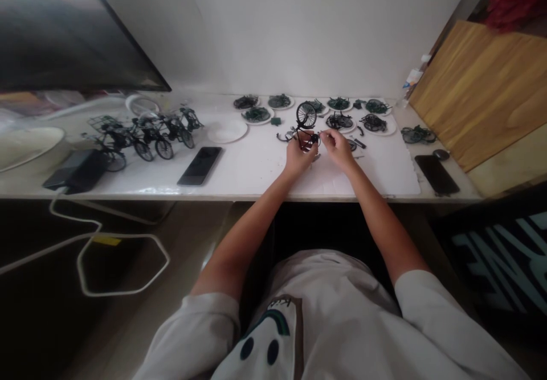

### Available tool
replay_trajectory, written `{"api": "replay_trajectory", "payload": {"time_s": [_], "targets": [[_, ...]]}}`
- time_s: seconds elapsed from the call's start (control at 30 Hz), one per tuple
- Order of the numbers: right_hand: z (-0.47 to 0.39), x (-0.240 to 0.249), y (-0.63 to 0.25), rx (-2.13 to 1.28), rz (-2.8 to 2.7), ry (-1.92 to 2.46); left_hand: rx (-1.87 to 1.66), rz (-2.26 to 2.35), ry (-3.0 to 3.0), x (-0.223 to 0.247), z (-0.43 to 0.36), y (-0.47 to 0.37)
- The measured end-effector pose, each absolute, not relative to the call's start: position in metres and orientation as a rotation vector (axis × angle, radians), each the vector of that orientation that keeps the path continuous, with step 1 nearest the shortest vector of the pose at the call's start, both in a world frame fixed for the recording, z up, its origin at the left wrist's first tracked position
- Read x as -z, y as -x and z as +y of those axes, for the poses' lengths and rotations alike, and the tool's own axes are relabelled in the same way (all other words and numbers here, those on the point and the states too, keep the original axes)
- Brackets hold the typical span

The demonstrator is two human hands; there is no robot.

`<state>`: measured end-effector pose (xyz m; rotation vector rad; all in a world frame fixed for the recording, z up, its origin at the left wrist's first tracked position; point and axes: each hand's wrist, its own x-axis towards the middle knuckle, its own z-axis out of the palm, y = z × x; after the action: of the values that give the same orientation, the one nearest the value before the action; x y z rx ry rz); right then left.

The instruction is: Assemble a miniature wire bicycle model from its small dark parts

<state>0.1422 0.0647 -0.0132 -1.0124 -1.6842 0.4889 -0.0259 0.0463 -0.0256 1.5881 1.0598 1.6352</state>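
Note:
My left hand (299, 153) is closed round the dark frame of a partly built model bicycle (306, 115), held with its spoked wheel pointing up and away from me. My right hand (339, 147) is at the bicycle's right side, thumb and fingertips pinched together; what they hold, if anything, is too small to make out. On the white sheet just beyond my right hand lie loose dark parts (360, 143), among them a wheel. Farther back stand several white plates, such as one plate (387, 131), with heaps of dark bicycle parts.
Several assembled model bicycles (164, 147) stand at the left, near a bare white plate (226, 131), a phone (200, 166) and a black box (77, 170) with a white cable. At the right lie another phone (436, 175) and a part bundle (419, 135), beside a wooden board (482, 95).

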Motion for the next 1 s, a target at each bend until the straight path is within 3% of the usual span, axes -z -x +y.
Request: {"api": "replay_trajectory", "payload": {"time_s": [1.0], "targets": [[0.057, 0.001, -0.139, -0.555, -1.694, 0.993, -1.661, 0.972, -1.609, 0.019, 0.042, 0.024]]}}
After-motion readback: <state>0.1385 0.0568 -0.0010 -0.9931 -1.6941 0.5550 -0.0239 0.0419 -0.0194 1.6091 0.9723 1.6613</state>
